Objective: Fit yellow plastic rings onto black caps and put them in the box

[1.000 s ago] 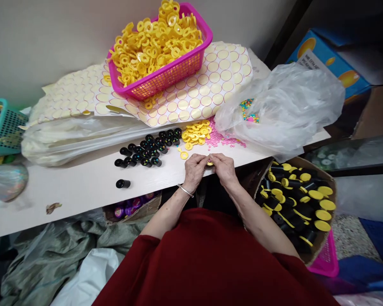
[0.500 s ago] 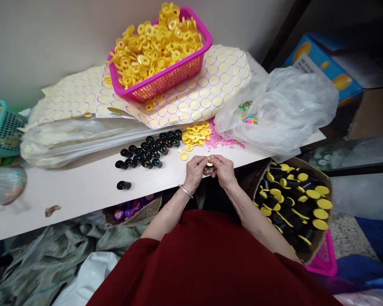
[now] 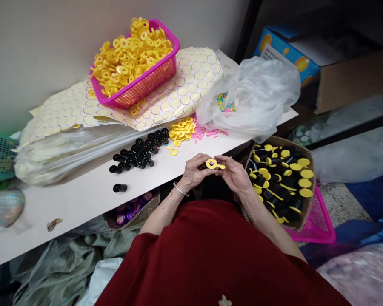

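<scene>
In the head view, our left hand [image 3: 195,172] pinched the yellow ring [image 3: 215,164] near the front edge of the table [image 3: 83,208], face up, presumably to show its pink bead [image 3: 211,163]. Our right hand [image 3: 238,175], fingers [image 3: 229,162] loosely parted, hovered beside its tab [image 3: 221,166]; touching or not, we couldn't tell.

- On your right, past the table, the blue box [image 3: 276,39] carries a white label [image 3: 272,52] with dark capitals in short lines; you can just make out what seems to be "NAME" and "EXTRA" on the upper line, and the rest is too small and blurred for you to read.
- Below the table edge, the purple pieces [image 3: 121,219] bear round printed faces, too small for you to read.
- Near the table's far right corner, a white sheet [image 3: 228,63] shows you a faint, unreadable mark.
</scene>
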Motion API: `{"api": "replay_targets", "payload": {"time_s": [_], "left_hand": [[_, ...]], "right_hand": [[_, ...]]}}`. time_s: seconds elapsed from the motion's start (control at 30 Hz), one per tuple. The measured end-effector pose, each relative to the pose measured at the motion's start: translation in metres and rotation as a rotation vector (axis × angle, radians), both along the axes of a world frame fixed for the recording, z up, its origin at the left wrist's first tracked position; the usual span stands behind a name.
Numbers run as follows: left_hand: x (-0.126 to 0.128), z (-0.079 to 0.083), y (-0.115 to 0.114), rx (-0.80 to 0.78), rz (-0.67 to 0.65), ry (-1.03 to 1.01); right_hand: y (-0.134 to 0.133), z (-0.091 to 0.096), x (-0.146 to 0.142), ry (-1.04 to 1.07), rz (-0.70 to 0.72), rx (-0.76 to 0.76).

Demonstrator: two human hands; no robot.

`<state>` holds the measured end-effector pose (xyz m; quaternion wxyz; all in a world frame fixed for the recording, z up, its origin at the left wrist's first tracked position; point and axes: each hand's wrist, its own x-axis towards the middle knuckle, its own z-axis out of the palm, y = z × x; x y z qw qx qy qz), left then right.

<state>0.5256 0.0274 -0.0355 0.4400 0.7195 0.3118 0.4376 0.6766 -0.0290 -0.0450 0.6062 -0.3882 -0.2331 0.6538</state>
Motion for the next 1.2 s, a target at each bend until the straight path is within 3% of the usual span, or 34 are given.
{"api": "replay_targets", "payload": {"time_s": [0.2,0.5,0.8,1.0,1.2], "left_hand": [[0.015,0.017,-0.017,0.310,-0.073,0.105],[0.019,0.008,-0.017,0.577,-0.191,0.219],[0.017,0.016,-0.021,0.599,-0.225,0.214],[0.015,0.019,-0.024,0.396,-0.220,0.205],[0.018,0.014,-0.027,0.457,-0.259,0.264]], "right_hand": [[-0.033,-0.009,0.014,0.133,0.165,0.059],[-0.033,-0.013,0.036,0.207,0.322,0.073],[-0.037,-0.012,0.039,0.158,0.387,0.090],[-0.042,-0.015,0.032,0.196,0.299,0.091],[-0.040,-0.009,0.026,0.120,0.231,0.000]]}}
